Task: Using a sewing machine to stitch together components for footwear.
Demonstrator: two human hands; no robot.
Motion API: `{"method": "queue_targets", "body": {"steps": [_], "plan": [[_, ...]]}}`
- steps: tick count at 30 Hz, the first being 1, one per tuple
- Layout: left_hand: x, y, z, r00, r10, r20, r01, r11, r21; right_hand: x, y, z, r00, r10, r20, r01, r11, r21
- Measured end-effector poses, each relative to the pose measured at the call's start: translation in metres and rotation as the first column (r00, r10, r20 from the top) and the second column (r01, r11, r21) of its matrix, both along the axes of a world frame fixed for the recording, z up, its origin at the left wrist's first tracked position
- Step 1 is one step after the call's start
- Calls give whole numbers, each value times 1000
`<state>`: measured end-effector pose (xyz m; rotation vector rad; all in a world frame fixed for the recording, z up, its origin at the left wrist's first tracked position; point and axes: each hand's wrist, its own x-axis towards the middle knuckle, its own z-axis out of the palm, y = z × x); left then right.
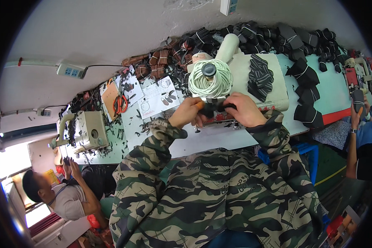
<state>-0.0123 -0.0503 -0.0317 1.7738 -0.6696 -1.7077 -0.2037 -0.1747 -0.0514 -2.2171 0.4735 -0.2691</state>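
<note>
My left hand (186,112) and my right hand (244,110) meet at the front of a cream-coloured machine (279,93). Both have their fingers closed on a small black piece (209,111), one at each side of it; its exact shape is hard to make out. Something orange wraps a fingertip of the left hand. Just beyond the hands, a coil of pale green cord (198,84) sits on the machine around a black knob (209,69). A pile of dark strip-like pieces (260,78) lies on the machine's top, right of the coil.
Bundled brown pieces (159,62) and black bundles (252,33) line the wall. Orange-handled scissors (120,104) and printed papers (157,99) lie to the left, among scraps. Black stacks (308,115) are at the right. Co-workers sit left, by another machine (89,131), and right.
</note>
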Motion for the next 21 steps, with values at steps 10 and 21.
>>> {"method": "queue_targets", "body": {"steps": [10, 21], "plan": [[-9, -3, 4, 998, 64, -28, -63, 997, 39, -3, 0, 4, 1000, 9, 14, -7, 992, -128], [-27, -3, 2, 983, 178, 46, -176, 983, -50, 8, 8, 3, 1000, -12, 28, 18, 974, -225]]}}
